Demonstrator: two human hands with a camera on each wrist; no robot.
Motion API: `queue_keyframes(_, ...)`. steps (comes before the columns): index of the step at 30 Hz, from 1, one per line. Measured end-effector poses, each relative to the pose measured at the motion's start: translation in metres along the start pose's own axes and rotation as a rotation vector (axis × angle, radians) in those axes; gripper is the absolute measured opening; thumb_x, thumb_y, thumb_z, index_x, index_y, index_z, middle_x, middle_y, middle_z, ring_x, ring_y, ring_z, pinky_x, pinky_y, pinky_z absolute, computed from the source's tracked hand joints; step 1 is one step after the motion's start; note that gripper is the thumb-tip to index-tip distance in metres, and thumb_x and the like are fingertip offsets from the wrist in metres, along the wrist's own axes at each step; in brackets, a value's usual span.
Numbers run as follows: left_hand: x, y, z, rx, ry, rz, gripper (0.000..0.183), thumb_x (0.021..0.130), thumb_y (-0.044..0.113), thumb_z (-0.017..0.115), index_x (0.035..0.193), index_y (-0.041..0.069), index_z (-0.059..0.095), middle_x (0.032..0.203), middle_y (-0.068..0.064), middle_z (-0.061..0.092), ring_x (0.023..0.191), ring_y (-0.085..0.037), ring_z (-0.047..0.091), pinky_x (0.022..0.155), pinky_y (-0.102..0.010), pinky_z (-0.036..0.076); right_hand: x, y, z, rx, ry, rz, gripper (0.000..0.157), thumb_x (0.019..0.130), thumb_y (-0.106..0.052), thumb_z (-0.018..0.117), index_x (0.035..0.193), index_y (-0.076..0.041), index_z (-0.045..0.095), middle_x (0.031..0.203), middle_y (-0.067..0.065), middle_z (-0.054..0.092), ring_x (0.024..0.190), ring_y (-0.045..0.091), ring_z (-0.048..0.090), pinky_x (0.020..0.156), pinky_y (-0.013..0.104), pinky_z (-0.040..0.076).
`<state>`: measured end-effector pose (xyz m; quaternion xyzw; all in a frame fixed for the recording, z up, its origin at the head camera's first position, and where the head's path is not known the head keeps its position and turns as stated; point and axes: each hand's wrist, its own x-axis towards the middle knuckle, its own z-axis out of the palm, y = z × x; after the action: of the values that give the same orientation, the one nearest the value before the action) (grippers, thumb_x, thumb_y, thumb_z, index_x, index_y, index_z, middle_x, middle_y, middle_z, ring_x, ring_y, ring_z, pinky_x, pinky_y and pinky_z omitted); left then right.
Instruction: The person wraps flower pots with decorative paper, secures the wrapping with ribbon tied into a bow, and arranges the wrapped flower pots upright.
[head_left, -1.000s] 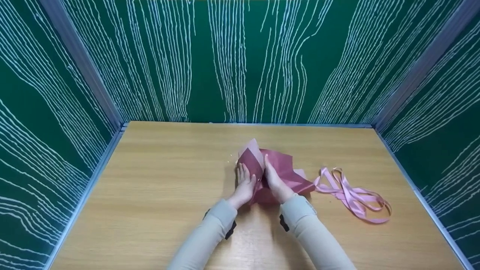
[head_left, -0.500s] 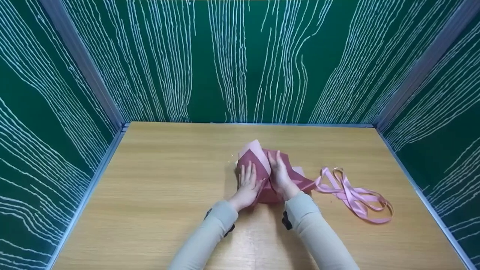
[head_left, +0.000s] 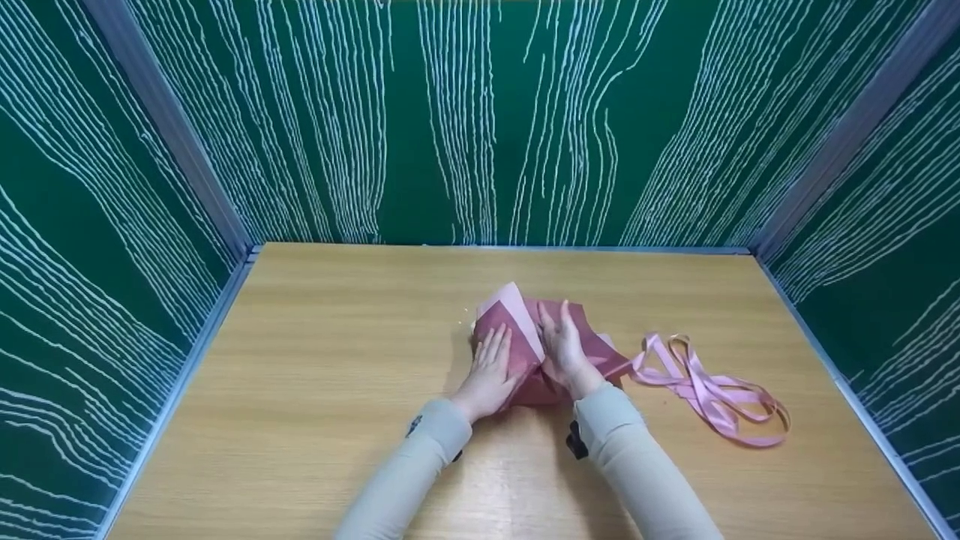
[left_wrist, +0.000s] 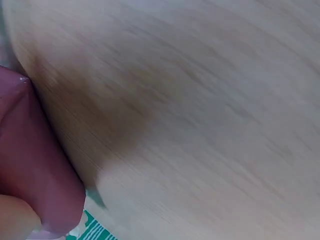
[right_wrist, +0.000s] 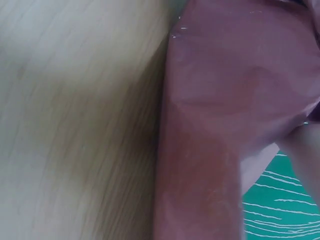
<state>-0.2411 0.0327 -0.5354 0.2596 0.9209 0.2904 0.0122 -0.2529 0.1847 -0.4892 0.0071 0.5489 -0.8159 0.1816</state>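
Dusty-rose wrapping paper (head_left: 500,313) with a paler pink side lies folded near the middle of the table. My left hand (head_left: 489,375) presses on the left flap, fingers straight. Against the middle of the paper, by the flap's edge, rests my right hand (head_left: 568,351), its fingers extended. In the left wrist view, a fingertip (left_wrist: 17,218) touches the rounded fold of the paper (left_wrist: 42,150). The right wrist view shows the paper's creased side (right_wrist: 210,115) standing up from the wood. Whatever lies inside the paper is hidden.
A loosely looped pink ribbon (head_left: 705,394) lies to the right of the paper, close to its right corner. Tiny white specks (head_left: 463,315) dot the table (head_left: 322,375) left of the paper. Green walls (head_left: 405,120) with white lines border the back and sides.
My right hand has shifted right and turned, its thumb spreading from the fingers, so the gap between my hands is wider. The left flap looks broader and more spread under my left hand.
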Motion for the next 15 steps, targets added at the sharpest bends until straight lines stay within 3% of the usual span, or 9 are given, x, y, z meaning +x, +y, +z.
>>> queue_keyframes(5, 0.000, 0.001, -0.001, 0.093, -0.013, 0.008, 0.077, 0.097, 0.043, 0.045, 0.148, -0.006, 0.015, 0.156, -0.022, 0.015, 0.145, -0.035, 0.011, 0.117, -0.049, 0.014, -0.003, -0.002, -0.003, -0.014, 0.007, -0.002, 0.073, 0.091, -0.065, -0.004, 0.151, -0.023, -0.010, 0.158, 0.012, -0.013, 0.145, 0.030, -0.014, 0.115, 0.055, -0.007)
queue_keyframes(10, 0.000, 0.004, -0.003, 0.193, -0.020, 0.108, 0.067, 0.098, 0.040, 0.042, 0.148, -0.001, 0.023, 0.156, -0.016, 0.021, 0.145, -0.032, 0.014, 0.118, -0.049, 0.013, 0.000, -0.001, -0.008, 0.034, -0.021, -0.006, 0.071, 0.092, -0.061, -0.006, 0.150, -0.021, -0.016, 0.157, 0.015, -0.017, 0.143, 0.031, -0.019, 0.116, 0.050, -0.009)
queue_keyframes(15, 0.000, 0.004, -0.003, 0.215, -0.013, 0.176, 0.063, 0.096, 0.040, 0.047, 0.145, 0.002, 0.033, 0.153, -0.012, 0.030, 0.144, -0.030, 0.019, 0.118, -0.049, 0.013, 0.004, -0.001, -0.013, 0.039, -0.008, -0.014, 0.071, 0.093, -0.059, -0.005, 0.149, -0.018, -0.019, 0.156, 0.019, -0.015, 0.144, 0.035, -0.015, 0.118, 0.046, -0.008)
